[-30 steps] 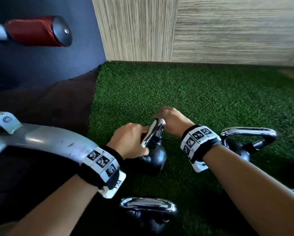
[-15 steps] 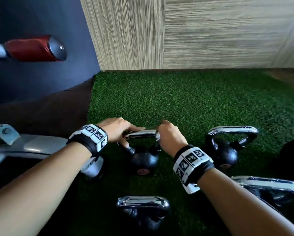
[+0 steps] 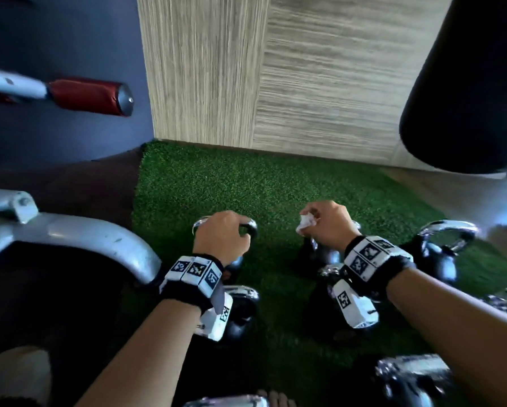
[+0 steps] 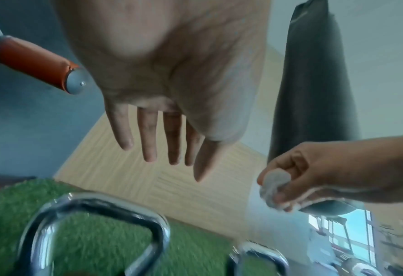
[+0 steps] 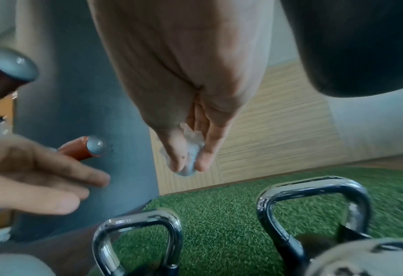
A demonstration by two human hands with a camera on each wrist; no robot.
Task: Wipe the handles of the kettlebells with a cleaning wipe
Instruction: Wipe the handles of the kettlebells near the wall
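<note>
Several kettlebells (image 3: 440,259) on green turf (image 3: 217,186), black bodies down, chrome loops pointing up. Pinches a crumpled wipe (image 3: 305,223) between thumb and fingertips of the right hand (image 3: 331,227) — up in the air, clear of any metal. Holds nothing in the left hand (image 3: 221,240): fingers straight and relaxed in the left wrist view, hovering just above the left handle (image 3: 252,227), no contact to be seen. From the right wrist, finds the right handle (image 5: 313,188) below and a little right of the wipe, apart from it, top bar running side to side across the line of the fingers, legs dropping to the bell. Probably the next one to wipe, so calls for a short drop of the right hand, wipe folded over the bar, then strokes along its length. Leaves the left hand nearer the left handle, well placed to steady that bell but not this one. Cannot tell from here which handles are already clean. Risks a thin grip on so small a wad — easy to lose on the bend of the loop.
</note>
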